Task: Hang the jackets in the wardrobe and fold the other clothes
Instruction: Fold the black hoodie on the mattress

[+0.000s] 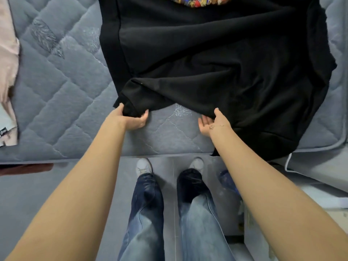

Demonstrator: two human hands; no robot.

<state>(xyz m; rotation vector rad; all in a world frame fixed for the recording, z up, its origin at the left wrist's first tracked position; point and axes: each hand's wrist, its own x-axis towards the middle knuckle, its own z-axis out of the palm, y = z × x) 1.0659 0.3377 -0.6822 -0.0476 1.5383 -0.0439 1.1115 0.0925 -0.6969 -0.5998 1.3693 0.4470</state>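
On the grey mattress (62,102), both hands pinch the black garment's (216,59) near hem: left hand (134,119) clutches a bunched corner, right hand (211,122) grips the edge; bare quilting lies leftward.

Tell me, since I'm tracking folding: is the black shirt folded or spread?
Mostly spread: the black shirt lies open across the mattress, only its near hem lifted by both hands.

bare mattress (62,102) left of black garment (216,59), pink cloth (7,53) at far left
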